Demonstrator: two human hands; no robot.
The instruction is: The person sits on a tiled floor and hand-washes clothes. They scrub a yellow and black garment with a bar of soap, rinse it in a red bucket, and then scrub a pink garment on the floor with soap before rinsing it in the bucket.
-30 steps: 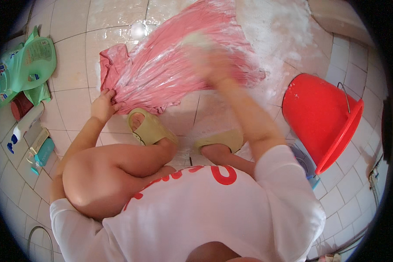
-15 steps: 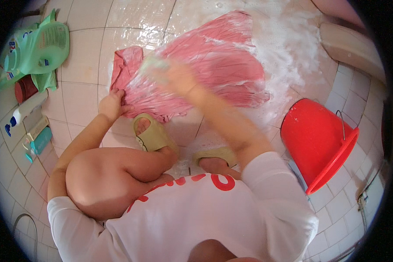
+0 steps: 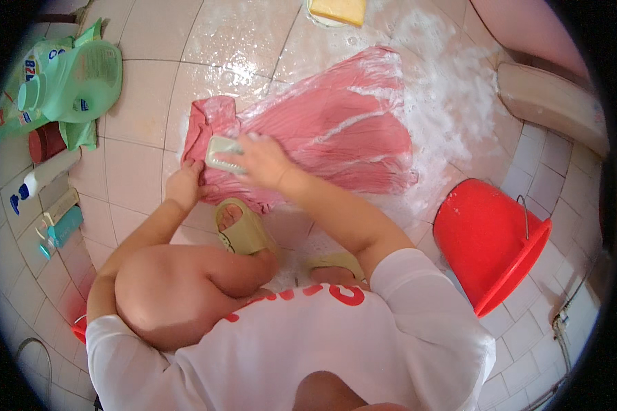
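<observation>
A wet pink pleated skirt [image 3: 329, 127] lies spread on the soapy tile floor, its gathered waistband end to the left. My right hand [image 3: 262, 159] grips a pale green scrub brush [image 3: 222, 155] and presses it, bristles down, on the cloth near that end. Closed on the skirt's left edge, my left hand [image 3: 186, 183] pinches the fabric against the floor. White suds streak the cloth and lie thick along its right side.
On the right a red bucket [image 3: 483, 240] lies tipped. Green detergent containers [image 3: 89, 79], a white bottle [image 3: 51, 170] and small boxes [image 3: 63, 222] line the left wall. A yellow block [image 3: 339, 9] sits at the far edge. My sandalled feet [image 3: 243, 229] are just below the skirt.
My right hand has slowed and moved the brush slightly left and nearer. The whole view has shifted, bringing the yellow block into sight. My left hand keeps its hold on the skirt.
</observation>
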